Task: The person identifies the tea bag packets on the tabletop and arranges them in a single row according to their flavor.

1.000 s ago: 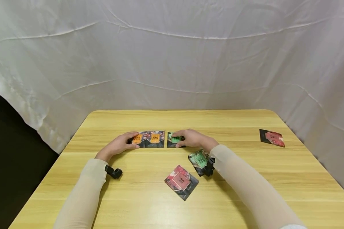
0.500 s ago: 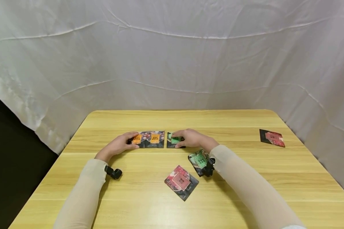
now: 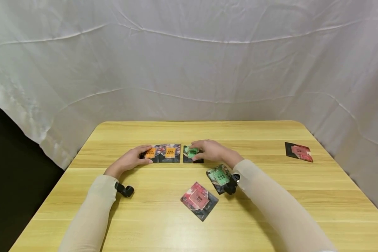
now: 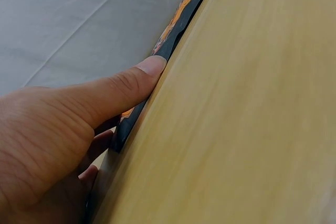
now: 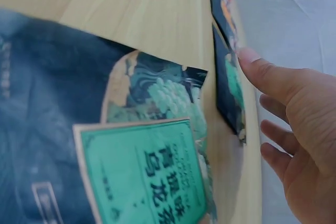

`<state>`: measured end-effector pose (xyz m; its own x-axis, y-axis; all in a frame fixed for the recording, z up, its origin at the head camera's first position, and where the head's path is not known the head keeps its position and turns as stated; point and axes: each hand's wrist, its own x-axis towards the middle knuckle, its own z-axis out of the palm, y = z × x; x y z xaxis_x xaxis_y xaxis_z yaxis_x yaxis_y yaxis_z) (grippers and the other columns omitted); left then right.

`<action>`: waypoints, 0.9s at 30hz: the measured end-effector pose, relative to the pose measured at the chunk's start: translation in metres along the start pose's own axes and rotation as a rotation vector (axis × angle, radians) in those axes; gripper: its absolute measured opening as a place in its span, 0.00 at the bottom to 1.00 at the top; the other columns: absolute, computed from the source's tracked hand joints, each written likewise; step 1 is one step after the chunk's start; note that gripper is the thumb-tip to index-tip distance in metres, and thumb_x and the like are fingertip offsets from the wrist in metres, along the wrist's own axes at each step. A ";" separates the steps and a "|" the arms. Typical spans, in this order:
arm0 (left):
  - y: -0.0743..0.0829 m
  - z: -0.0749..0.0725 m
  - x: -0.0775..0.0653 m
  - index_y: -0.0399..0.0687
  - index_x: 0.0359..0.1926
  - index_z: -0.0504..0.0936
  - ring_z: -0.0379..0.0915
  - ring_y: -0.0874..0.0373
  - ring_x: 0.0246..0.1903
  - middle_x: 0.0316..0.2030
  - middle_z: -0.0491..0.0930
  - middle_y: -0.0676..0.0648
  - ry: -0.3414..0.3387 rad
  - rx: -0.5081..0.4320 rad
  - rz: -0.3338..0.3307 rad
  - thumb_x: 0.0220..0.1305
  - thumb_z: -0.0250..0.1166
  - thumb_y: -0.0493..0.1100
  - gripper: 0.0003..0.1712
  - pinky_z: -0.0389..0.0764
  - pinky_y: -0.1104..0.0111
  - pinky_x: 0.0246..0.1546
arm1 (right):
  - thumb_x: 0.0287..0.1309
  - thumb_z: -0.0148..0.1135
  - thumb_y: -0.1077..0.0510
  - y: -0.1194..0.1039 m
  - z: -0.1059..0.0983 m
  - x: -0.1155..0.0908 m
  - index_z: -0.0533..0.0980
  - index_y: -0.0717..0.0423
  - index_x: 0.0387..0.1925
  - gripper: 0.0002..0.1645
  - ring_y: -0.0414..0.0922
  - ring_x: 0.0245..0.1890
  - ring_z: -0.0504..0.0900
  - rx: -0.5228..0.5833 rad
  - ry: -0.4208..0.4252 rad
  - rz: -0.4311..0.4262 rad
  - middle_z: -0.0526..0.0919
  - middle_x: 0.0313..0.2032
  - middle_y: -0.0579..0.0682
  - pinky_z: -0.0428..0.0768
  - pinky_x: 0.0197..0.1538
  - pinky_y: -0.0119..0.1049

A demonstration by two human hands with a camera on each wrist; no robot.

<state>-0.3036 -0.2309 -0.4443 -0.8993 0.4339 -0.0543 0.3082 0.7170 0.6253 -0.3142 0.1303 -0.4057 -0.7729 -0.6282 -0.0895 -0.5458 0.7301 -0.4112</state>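
Note:
My left hand (image 3: 130,159) holds the left of two orange-labelled tea packets (image 3: 150,153), its thumb on the near edge and a finger at the far edge. The other orange-labelled tea packet (image 3: 170,153) lies against it on the right. After a narrow gap comes a green-labelled tea packet (image 3: 189,159), lying straight in the same row. Just over its right part is my right hand (image 3: 212,150), fingers loosely bent; the right wrist view shows the thumb (image 5: 268,74) close to the packet and the fingers holding nothing. A second green-labelled tea packet (image 3: 220,176) lies tilted below my right wrist.
A pink-labelled tea packet (image 3: 199,201) lies turned at an angle nearer the front. Another pink-labelled packet (image 3: 299,151) sits far right. Both rest on the wooden table (image 3: 145,217). A pale curtain (image 3: 189,70) hangs behind the table. Each wrist wears a small black camera (image 3: 125,189).
My right hand has lifted slightly and shifted a little right, off the green-labelled tea packet in the row, which sits very slightly farther left. My left hand has stayed in place.

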 end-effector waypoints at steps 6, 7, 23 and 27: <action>-0.002 -0.001 0.000 0.48 0.75 0.59 0.47 0.37 0.71 0.73 0.55 0.38 -0.001 -0.007 0.001 0.64 0.66 0.58 0.45 0.54 0.42 0.67 | 0.62 0.64 0.42 -0.002 -0.007 -0.010 0.69 0.49 0.69 0.36 0.52 0.67 0.67 -0.005 0.039 -0.015 0.65 0.70 0.51 0.63 0.68 0.51; -0.002 -0.001 0.000 0.48 0.75 0.59 0.47 0.37 0.71 0.73 0.55 0.38 0.000 -0.008 0.003 0.64 0.66 0.58 0.45 0.53 0.42 0.67 | 0.62 0.64 0.42 -0.003 -0.008 -0.012 0.69 0.49 0.69 0.37 0.52 0.66 0.68 0.000 0.043 -0.012 0.66 0.70 0.51 0.63 0.68 0.51; -0.002 -0.002 -0.001 0.47 0.75 0.59 0.47 0.37 0.71 0.73 0.55 0.38 -0.004 -0.017 0.007 0.64 0.66 0.57 0.45 0.54 0.42 0.67 | 0.62 0.65 0.44 0.003 -0.015 -0.056 0.68 0.46 0.70 0.36 0.51 0.68 0.64 0.099 0.082 -0.022 0.68 0.68 0.47 0.63 0.68 0.53; -0.003 -0.002 -0.001 0.46 0.75 0.59 0.48 0.37 0.71 0.72 0.56 0.37 0.001 -0.019 0.009 0.63 0.67 0.57 0.45 0.54 0.43 0.68 | 0.61 0.66 0.44 0.007 -0.010 -0.064 0.68 0.49 0.69 0.38 0.52 0.68 0.65 0.078 0.089 -0.049 0.69 0.67 0.49 0.63 0.68 0.52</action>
<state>-0.3046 -0.2344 -0.4451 -0.8969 0.4396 -0.0475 0.3104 0.7025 0.6405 -0.2716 0.1788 -0.3942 -0.7733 -0.6340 0.0121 -0.5599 0.6737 -0.4824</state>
